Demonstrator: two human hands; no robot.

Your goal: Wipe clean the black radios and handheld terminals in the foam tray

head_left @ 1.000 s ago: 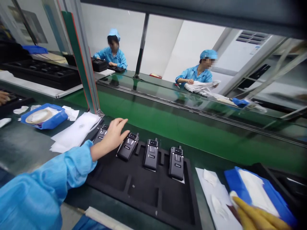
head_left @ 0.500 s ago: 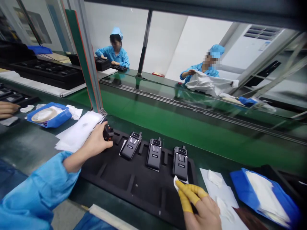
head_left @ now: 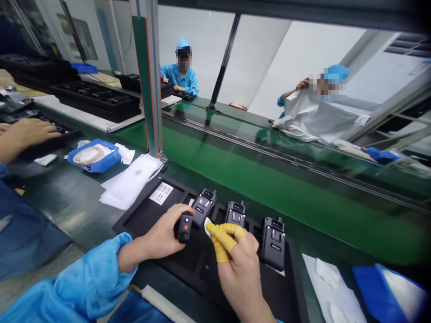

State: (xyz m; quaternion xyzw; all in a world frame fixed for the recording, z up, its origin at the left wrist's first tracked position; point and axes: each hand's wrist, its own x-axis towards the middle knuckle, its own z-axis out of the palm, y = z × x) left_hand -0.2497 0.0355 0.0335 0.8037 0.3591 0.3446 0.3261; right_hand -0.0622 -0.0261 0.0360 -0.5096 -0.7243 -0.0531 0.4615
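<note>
My left hand [head_left: 160, 235] is closed around a black handheld radio [head_left: 185, 228], its side with an orange and a white button turned toward me. Yellow finger cots cover several fingers of my right hand [head_left: 239, 260], which pinches a small white wipe [head_left: 208, 228] just right of that radio. Both hands are above a black foam tray [head_left: 188, 267]. Lying in the tray are a left radio [head_left: 204, 207], a middle radio [head_left: 236, 213] partly hidden by my right hand, and a right radio [head_left: 273, 244]. A white label [head_left: 161, 194] shows in the leftmost slot.
White sheets [head_left: 129, 184] and a blue bin [head_left: 96, 157] with a tape roll lie left. At right are paper with crumpled wipes [head_left: 328, 273] and another blue bin [head_left: 390, 287]. A metal post [head_left: 151, 89] stands ahead. A co-worker's hand [head_left: 30, 134] works far left.
My left hand has lifted the radio out of the leftmost slot and brought it right, uncovering the label. My right hand has moved left with the wipe, up to the radio.
</note>
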